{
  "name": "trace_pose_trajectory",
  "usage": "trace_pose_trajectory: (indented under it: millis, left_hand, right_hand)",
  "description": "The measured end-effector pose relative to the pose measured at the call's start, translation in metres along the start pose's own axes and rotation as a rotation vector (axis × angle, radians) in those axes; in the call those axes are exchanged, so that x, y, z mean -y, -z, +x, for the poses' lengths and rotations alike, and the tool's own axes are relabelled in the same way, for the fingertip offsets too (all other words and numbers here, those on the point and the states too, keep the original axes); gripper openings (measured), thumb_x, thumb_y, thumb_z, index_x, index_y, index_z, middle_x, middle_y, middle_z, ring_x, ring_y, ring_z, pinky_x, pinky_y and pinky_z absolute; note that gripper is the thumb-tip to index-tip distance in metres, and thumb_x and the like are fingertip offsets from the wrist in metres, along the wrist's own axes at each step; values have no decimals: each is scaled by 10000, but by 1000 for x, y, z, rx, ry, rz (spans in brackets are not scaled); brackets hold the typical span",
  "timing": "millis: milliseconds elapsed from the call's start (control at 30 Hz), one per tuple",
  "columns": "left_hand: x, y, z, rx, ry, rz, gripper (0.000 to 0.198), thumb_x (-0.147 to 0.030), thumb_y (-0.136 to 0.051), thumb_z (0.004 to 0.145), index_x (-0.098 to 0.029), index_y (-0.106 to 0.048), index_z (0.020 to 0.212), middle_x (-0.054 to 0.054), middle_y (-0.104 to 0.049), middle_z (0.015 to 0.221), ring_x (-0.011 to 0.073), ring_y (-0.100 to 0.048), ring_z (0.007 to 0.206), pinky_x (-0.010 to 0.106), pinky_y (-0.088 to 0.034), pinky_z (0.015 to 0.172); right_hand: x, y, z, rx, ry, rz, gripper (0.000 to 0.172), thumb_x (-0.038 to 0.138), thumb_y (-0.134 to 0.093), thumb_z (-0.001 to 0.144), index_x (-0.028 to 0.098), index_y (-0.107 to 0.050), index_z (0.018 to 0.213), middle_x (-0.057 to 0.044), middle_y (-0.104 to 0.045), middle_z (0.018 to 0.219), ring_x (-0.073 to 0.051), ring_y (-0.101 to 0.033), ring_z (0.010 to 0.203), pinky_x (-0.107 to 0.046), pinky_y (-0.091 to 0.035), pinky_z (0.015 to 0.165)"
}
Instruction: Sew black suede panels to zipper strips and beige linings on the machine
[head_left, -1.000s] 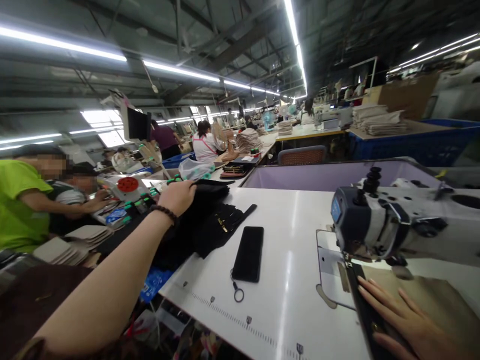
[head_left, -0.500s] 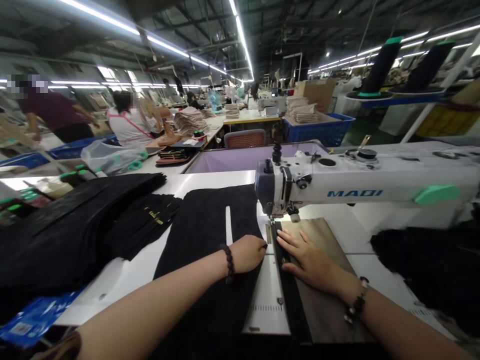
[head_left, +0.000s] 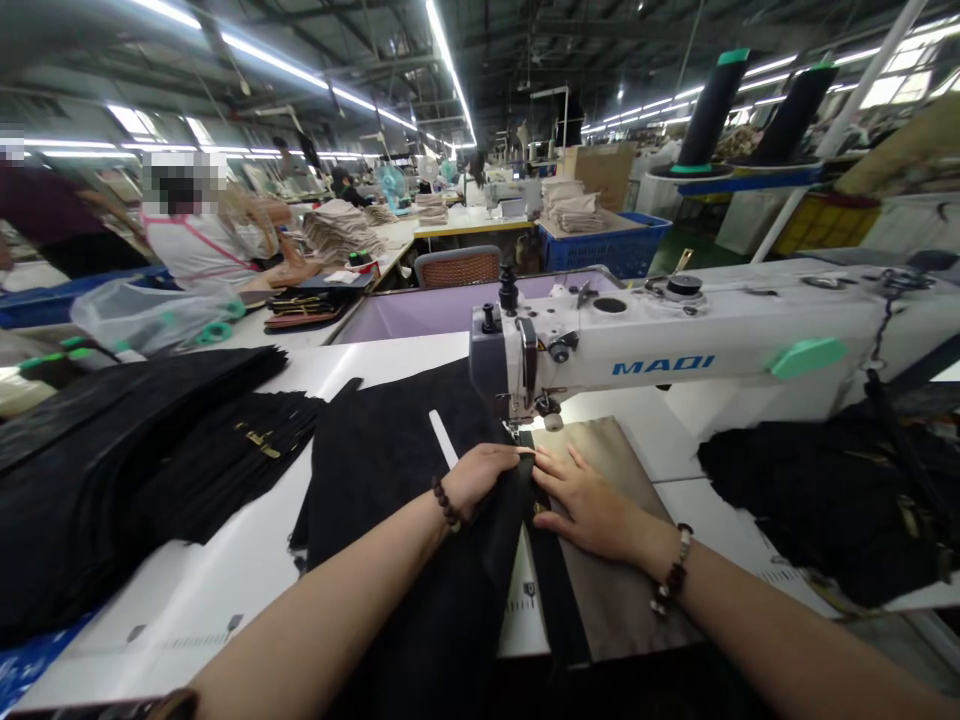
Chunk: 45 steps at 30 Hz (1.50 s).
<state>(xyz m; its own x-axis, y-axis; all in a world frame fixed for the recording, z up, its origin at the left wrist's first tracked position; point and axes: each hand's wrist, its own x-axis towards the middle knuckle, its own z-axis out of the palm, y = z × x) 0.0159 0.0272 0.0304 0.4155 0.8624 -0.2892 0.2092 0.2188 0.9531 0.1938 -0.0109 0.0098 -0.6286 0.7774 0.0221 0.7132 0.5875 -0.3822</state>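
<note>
My left hand (head_left: 484, 477) is closed on the right edge of a large black fabric panel (head_left: 375, 450), just in front of the sewing machine's needle area. A narrow white strip (head_left: 442, 438) shows in that panel; I cannot tell whether it is a slot or a separate piece. My right hand (head_left: 596, 508) lies spread on a grey-tan fabric piece (head_left: 626, 590) with a black band (head_left: 556, 590) along its left side. The fingertips of both hands nearly meet by the presser foot (head_left: 516, 432) of the white sewing machine (head_left: 660, 345). A small gold-coloured bit shows beside my right thumb.
Stacked black pieces (head_left: 135, 450) with gold zipper parts lie at left. More black fabric (head_left: 810, 500) lies at right. Thread cones (head_left: 712, 115) stand behind the machine. Beyond the table are a lilac-lined bin (head_left: 420, 315), a chair (head_left: 457, 268) and a seated person (head_left: 202, 240).
My left hand has brought the black panel's edge up and right, over the black band near the needle. My right hand stays flat on the tan piece. The view has shifted right.
</note>
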Motion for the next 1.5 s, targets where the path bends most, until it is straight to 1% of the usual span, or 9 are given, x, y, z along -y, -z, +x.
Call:
trace_pose_trajectory:
  millis: [200, 400, 667, 800, 967, 1200, 1300, 1400, 1500]
  left_hand:
    - [3, 15, 2, -65, 95, -82, 240, -166, -508, 702, -143, -684, 864, 26, -706, 827, 191, -644, 825, 315, -467, 843]
    - [6, 26, 0, -118, 134, -114, 243, -196, -527, 698, -131, -677, 878, 29, -700, 884, 180, -628, 903, 276, -435, 894]
    - [1, 40, -2, -35, 243, -26, 309, -192, -500, 660, -125, -674, 906, 35, -707, 782, 170, -658, 717, 262, -504, 719]
    - [-1, 39, 3, 8, 237, 69, 321, -167, -466, 665, -143, -686, 898, 10, -707, 752, 153, -652, 678, 237, -500, 686]
    - [-7, 44, 5, 1, 201, 218, 322, -124, -464, 639, -182, -710, 838, -35, -703, 720, 135, -638, 649, 200, -481, 664]
    - [-11, 35, 20, -5, 141, 258, 293, -142, -520, 617, -168, -712, 837, -22, -698, 714, 150, -617, 651, 216, -459, 685]
    - [-12, 30, 22, 48, 124, 171, 272, -190, -537, 631, -139, -705, 838, 9, -693, 705, 166, -618, 665, 249, -460, 712]
    - [-11, 20, 17, 119, 87, 30, 340, -268, -534, 659, -118, -675, 930, 50, -694, 814, 179, -626, 761, 271, -452, 769]
    - [-8, 2, 10, 186, 48, -79, 422, -331, -548, 660, -104, -646, 1002, 80, -678, 894, 181, -618, 784, 268, -453, 747]
  right_hand:
    - [-3, -5, 0, -18, -1, 12, 617, 421, -458, 827, 153, -283, 1355, -96, -264, 1415, -239, -204, 1312, -525, -126, 1065]
    - [-2, -2, 1, -1, -18, 12, 617, 422, -472, 818, 154, -301, 1347, -94, -258, 1417, -237, -205, 1312, -525, -121, 1065]
    - [1, 2, 1, 18, -30, 20, 628, 406, -498, 808, 147, -301, 1346, -81, -252, 1420, -231, -196, 1315, -520, -111, 1070]
    - [0, 1, 1, 18, -32, 17, 636, 405, -505, 803, 142, -302, 1345, -88, -247, 1420, -236, -205, 1312, -521, -117, 1067]
    - [-2, -1, 1, 4, -21, 27, 621, 415, -498, 806, 147, -320, 1338, -97, -266, 1410, -239, -210, 1310, -526, -122, 1063]
    - [-2, -1, 1, 15, -25, 4, 620, 423, -488, 812, 136, -322, 1336, -100, -266, 1411, -236, -206, 1312, -524, -129, 1063]
    - [-2, -1, 2, 14, -32, 3, 619, 423, -487, 812, 131, -325, 1334, -106, -268, 1410, -239, -209, 1310, -524, -130, 1063]
    - [-1, 0, 2, 2, -26, 17, 608, 417, -487, 813, 132, -333, 1328, -111, -288, 1403, -244, -231, 1302, -527, -132, 1062]
    - [0, 1, 2, -17, -23, 44, 553, 396, -507, 805, 158, -393, 1291, -109, -406, 1335, -248, -313, 1261, -537, -130, 1057]
